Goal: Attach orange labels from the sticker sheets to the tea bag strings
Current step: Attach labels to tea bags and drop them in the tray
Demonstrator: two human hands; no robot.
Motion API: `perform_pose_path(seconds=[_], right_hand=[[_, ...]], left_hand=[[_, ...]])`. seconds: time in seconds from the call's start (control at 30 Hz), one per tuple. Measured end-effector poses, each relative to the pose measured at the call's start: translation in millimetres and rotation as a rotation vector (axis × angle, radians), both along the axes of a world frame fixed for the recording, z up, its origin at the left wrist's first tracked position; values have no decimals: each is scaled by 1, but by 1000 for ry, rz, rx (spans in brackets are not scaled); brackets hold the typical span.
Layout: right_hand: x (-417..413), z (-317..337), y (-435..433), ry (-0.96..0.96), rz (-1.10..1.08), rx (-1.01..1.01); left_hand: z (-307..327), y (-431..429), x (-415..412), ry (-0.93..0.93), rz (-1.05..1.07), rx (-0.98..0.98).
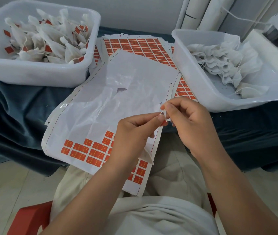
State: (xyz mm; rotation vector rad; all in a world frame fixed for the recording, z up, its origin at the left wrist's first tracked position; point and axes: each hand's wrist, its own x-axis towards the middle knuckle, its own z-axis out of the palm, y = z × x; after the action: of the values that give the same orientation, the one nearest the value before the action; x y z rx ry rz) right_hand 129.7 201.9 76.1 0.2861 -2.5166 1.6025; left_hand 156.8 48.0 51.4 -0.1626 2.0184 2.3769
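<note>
Pale clothing on the person's lap fills the bottom of the view, and above it both hands meet over the near sticker sheet (101,102). The left hand (135,133) has its grip closed to a thumb-and-forefinger pinch on an orange label (164,123). The right hand (190,122) pinches the thin white string (162,109) just above it. The tea bag (147,154) hangs limp and translucent below the left hand, over the sheet's right edge. Its weight could tug the string out before the label folds shut, or the glue could catch a fingertip and set the label crooked. Left of the sheet on the counter (16,107), a bin (33,73) holds labelled bags; the right bin (211,99) holds plain ones.
</note>
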Motion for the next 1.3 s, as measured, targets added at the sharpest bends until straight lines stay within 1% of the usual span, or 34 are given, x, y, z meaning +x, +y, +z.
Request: perform_pose_path(seconds=[0.13,0.23,0.3,0.33,0.5,0.53,0.57,0.6,0.67,0.73,0.83,1.0,1.07,1.13,1.2,1.3], right_hand=[[0,0,-2,-78,-10,-47],[2,2,-5,-123,64,61],[2,1,-7,-76,92,186],[2,1,-7,-43,96,212],[1,5,-3,19,164,219],[1,4,-3,12,163,216],[0,3,-2,-1,155,208],[0,3,-2,-13,146,205],[1,3,-1,-16,145,209],[3,4,-2,9,155,218],[4,1,-3,46,151,253],[5,-1,-5,120,160,277],[4,0,-2,158,135,277],[2,3,3,166,110,274],[1,5,6,164,109,274],[1,5,4,155,135,292]], left_hand=[[-1,-1,-1,-138,-4,72],[-3,-1,-3,-202,17,197],[-2,-1,-4,-244,17,245],[-2,-2,-4,-270,17,275],[5,-5,-4,-384,-61,569],[7,-6,-4,-382,-80,595],[8,-7,-4,-362,-96,566],[9,-8,-5,-330,-105,473],[9,-9,-6,-231,-93,208],[7,-9,-6,-120,-34,1],[6,-9,-5,12,37,-180],[12,-15,-6,31,50,-230],[20,-29,-13,11,113,-244],[35,-53,-27,13,171,-215],[55,-81,-48,50,212,-175],[92,-116,-89,147,246,-181]])
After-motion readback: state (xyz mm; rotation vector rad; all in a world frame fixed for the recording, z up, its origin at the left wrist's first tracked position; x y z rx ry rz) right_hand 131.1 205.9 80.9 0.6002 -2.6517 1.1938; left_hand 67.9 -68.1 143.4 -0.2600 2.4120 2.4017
